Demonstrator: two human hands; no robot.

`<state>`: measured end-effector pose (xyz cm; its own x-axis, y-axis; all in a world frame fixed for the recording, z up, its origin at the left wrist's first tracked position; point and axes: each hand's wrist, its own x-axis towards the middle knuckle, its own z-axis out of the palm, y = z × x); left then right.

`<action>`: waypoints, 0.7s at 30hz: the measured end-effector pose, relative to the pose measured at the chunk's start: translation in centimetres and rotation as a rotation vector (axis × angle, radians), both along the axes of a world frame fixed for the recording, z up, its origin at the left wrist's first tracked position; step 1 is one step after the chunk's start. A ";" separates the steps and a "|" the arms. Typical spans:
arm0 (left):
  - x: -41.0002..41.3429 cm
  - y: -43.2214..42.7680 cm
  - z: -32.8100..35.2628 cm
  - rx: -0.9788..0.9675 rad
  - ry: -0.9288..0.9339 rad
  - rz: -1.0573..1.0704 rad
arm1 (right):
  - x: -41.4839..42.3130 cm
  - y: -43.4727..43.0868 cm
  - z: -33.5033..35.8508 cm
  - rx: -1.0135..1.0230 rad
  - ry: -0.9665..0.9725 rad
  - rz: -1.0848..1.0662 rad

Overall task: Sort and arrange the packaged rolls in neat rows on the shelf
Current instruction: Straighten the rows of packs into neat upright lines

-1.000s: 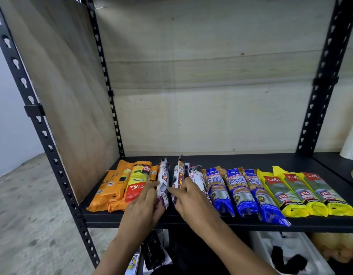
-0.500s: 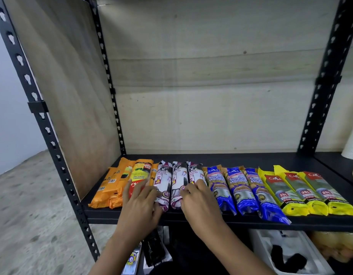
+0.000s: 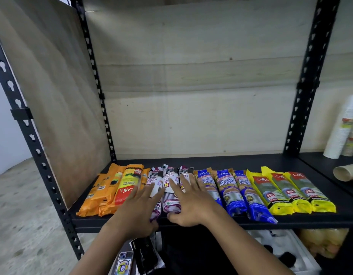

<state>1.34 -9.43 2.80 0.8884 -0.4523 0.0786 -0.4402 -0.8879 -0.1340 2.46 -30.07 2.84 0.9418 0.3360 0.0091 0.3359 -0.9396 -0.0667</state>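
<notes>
A row of packaged rolls lies flat across the black shelf (image 3: pixel 251 160), grouped by colour: orange packs (image 3: pixel 110 187) at the left, three white-and-purple drawstring packs (image 3: pixel 169 175) in the middle, three blue packs (image 3: pixel 229 191), then three yellow packs (image 3: pixel 290 192) at the right. My left hand (image 3: pixel 139 210) rests flat, fingers spread, over the leftmost white pack and the edge of the orange ones. Over the other two white packs my right hand (image 3: pixel 189 203) lies flat with fingers apart. Neither hand grips a pack.
Plywood panels close the shelf's left side and back. Black perforated uprights (image 3: pixel 308 80) stand at the corners. White paper cup stacks (image 3: pixel 342 130) and a cardboard tube (image 3: pixel 346 171) sit on the neighbouring shelf at right. Below are a white bin, a phone and dark items.
The white packs, held tilted on edge a second ago, now lie flat side by side. Both hands have opened and pressed down on them.
</notes>
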 end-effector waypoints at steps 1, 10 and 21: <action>0.1 -0.2 -0.2 0.012 0.005 -0.007 | 0.1 0.2 -0.1 -0.029 0.018 -0.008; 0.8 0.6 -3.2 -0.060 -0.063 -0.112 | -0.5 0.5 -1.8 -0.205 -0.062 -0.033; 2.6 2.0 -2.7 -0.324 0.058 -0.201 | -0.4 0.3 -1.9 -0.162 -0.053 0.007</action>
<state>3.90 -7.47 0.09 0.7920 -0.5776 0.1979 -0.6080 -0.7757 0.1694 2.05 -29.78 0.97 0.9392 0.3433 0.0041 0.3411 -0.9344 0.1032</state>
